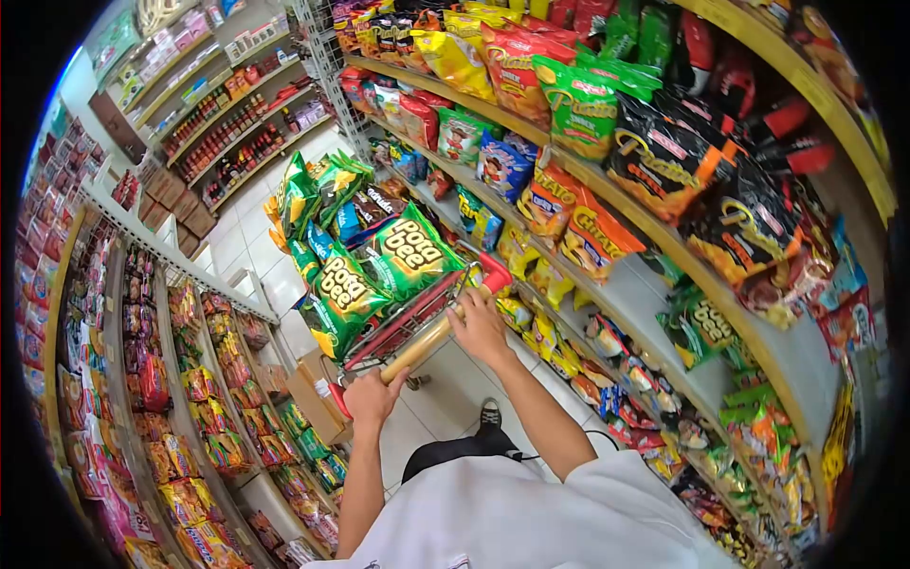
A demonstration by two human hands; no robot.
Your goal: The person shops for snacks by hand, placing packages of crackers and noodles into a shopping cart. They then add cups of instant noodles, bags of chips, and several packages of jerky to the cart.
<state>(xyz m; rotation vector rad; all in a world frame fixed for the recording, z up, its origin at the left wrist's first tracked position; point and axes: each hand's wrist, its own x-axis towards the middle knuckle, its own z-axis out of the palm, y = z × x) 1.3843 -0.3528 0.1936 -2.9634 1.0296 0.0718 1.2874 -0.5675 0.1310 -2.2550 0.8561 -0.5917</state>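
My left hand (373, 395) is wrapped round the left end of the tan handle bar (417, 351) of a red-framed shopping cart (398, 327). Near the bar's right end, beside the red corner piece (496, 273), my right hand (478, 327) grips the same bar. Green snack bags are heaped above the cart's rim, among them one Potabee bag (343, 295) at the front left and another (413, 250) to its right. A darker bag (377, 209) lies behind them, next to more green bags (299, 194).
Shelves of snack bags (569, 161) run close along the right. Lower shelves of small packets (190, 408) line the left, with a cardboard box (318, 394) beside the cart. Tiled floor (248, 228) shows ahead; bottle shelves (237, 114) stand at the back.
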